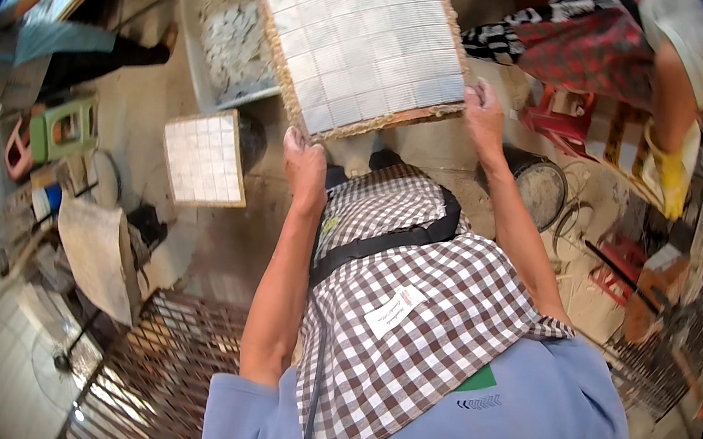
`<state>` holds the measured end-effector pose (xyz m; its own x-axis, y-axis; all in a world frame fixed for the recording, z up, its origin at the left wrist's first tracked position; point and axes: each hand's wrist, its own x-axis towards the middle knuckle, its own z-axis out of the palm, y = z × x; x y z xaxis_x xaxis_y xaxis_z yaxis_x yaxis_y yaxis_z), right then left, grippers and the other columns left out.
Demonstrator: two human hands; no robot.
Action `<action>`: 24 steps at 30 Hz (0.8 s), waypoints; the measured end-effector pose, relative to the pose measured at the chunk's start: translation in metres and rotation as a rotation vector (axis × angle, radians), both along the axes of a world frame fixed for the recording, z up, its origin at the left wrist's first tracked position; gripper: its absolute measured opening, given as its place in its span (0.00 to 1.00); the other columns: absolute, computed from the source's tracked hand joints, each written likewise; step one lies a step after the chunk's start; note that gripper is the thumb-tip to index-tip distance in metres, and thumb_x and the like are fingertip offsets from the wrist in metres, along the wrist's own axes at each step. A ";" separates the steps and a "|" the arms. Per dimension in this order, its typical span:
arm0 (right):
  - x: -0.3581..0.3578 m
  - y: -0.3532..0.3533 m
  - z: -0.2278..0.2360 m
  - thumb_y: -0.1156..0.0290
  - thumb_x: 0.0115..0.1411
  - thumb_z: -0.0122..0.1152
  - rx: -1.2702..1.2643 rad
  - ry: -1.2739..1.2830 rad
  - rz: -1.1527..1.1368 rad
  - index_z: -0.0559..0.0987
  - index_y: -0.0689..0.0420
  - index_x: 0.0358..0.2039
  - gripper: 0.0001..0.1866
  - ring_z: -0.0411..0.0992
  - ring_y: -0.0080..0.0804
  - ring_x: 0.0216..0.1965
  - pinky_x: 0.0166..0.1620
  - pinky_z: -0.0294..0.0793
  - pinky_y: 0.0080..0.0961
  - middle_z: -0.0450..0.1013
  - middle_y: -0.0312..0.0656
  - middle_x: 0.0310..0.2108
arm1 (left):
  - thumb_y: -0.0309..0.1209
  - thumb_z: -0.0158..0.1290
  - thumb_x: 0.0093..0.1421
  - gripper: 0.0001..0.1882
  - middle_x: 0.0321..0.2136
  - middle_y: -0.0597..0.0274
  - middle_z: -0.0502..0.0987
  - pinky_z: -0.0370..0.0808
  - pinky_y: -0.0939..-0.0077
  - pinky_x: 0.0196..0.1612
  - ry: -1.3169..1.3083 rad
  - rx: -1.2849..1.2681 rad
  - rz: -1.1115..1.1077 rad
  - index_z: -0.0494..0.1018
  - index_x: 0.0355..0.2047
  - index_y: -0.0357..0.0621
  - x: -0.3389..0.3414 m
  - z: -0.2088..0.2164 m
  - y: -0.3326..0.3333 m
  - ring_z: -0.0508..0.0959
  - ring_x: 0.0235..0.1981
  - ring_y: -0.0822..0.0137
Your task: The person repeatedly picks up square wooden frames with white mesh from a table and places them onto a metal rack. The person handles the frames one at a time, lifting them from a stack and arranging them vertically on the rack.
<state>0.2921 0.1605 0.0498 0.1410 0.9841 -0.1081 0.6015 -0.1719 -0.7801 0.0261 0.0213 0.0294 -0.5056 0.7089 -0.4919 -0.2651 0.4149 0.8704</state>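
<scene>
A square board faced with a grid of white, finely ribbed tiles (366, 39) is held out ahead of me, tilted, with rough tan edges. At its near left corner, my left hand (305, 169) is closed on the rim. My right hand (484, 117) grips the near right corner, thumb near the tiled face. The far edge of the board runs out of the picture, and its underside is hidden. A smaller board with white tiles (202, 158) lies lower, to the left of my left hand.
A pale tub (191, 34) of broken pieces stands beyond the small board. Right lie a dark bucket (542, 191), a red stool (555, 122) and a co-worker's yellow-gloved hand (667, 172). Left are another person (81, 51), a green stool (64, 128) and a slatted rack (174, 356).
</scene>
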 end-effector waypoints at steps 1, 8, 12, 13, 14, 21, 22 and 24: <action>0.008 -0.002 -0.001 0.61 0.61 0.51 0.009 -0.023 -0.015 0.69 0.66 0.53 0.25 0.72 0.40 0.47 0.50 0.68 0.29 0.73 0.54 0.46 | 0.18 0.39 0.50 0.37 0.63 0.38 0.52 0.51 0.67 0.65 -0.039 0.010 0.023 0.46 0.63 0.26 0.001 0.000 0.000 0.53 0.66 0.51; 0.034 -0.009 -0.018 0.62 0.61 0.53 -0.122 0.248 -0.124 0.76 0.68 0.44 0.20 0.71 0.24 0.36 0.42 0.69 0.20 0.76 0.42 0.35 | 0.16 0.39 0.50 0.37 0.62 0.36 0.52 0.54 0.65 0.64 -0.158 -0.005 0.068 0.45 0.63 0.29 -0.019 0.008 -0.019 0.54 0.65 0.49; 0.028 -0.012 -0.003 0.61 0.63 0.53 -0.189 0.252 -0.092 0.78 0.67 0.40 0.19 0.66 0.19 0.32 0.37 0.67 0.18 0.74 0.35 0.32 | 0.18 0.42 0.52 0.35 0.59 0.38 0.59 0.59 0.68 0.61 -0.150 0.001 0.114 0.48 0.62 0.27 -0.024 0.007 -0.025 0.61 0.61 0.52; 0.025 -0.009 0.003 0.59 0.63 0.52 -0.201 0.293 -0.093 0.78 0.67 0.40 0.20 0.67 0.19 0.32 0.38 0.67 0.18 0.74 0.35 0.32 | 0.19 0.44 0.53 0.34 0.57 0.39 0.62 0.61 0.69 0.59 -0.159 -0.001 0.140 0.50 0.61 0.26 -0.028 0.011 -0.022 0.64 0.59 0.53; 0.020 -0.007 0.010 0.58 0.63 0.52 -0.212 0.335 -0.095 0.78 0.67 0.40 0.21 0.68 0.19 0.32 0.38 0.67 0.18 0.74 0.35 0.33 | 0.20 0.45 0.53 0.33 0.56 0.41 0.64 0.62 0.70 0.58 -0.169 -0.004 0.165 0.52 0.60 0.26 -0.032 0.016 -0.020 0.66 0.57 0.55; 0.014 0.025 0.024 0.51 0.64 0.49 -0.507 0.549 -0.061 0.78 0.67 0.40 0.27 0.73 0.25 0.38 0.43 0.70 0.21 0.76 0.40 0.38 | 0.39 0.52 0.59 0.17 0.33 0.67 0.74 0.64 0.82 0.34 -0.332 -0.231 0.053 0.74 0.40 0.38 -0.076 0.026 0.009 0.67 0.28 0.77; 0.011 0.026 0.028 0.51 0.65 0.48 -0.521 0.604 -0.061 0.76 0.68 0.43 0.27 0.74 0.27 0.38 0.44 0.71 0.22 0.76 0.42 0.39 | 0.40 0.51 0.60 0.18 0.35 0.65 0.75 0.65 0.81 0.35 -0.330 -0.233 0.018 0.74 0.41 0.37 -0.078 0.021 0.013 0.69 0.29 0.76; 0.004 0.026 0.038 0.52 0.65 0.48 -0.519 0.683 -0.098 0.75 0.66 0.44 0.26 0.74 0.26 0.37 0.43 0.72 0.23 0.76 0.41 0.39 | 0.42 0.50 0.62 0.20 0.38 0.63 0.76 0.68 0.79 0.37 -0.324 -0.237 -0.060 0.73 0.44 0.35 -0.079 0.016 0.026 0.72 0.31 0.74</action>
<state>0.2958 0.1866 0.0875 -0.0369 0.7734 -0.6328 -0.0070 -0.6334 -0.7738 -0.0534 0.0472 0.0456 -0.2584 0.5804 -0.7722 -0.4789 0.6172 0.6242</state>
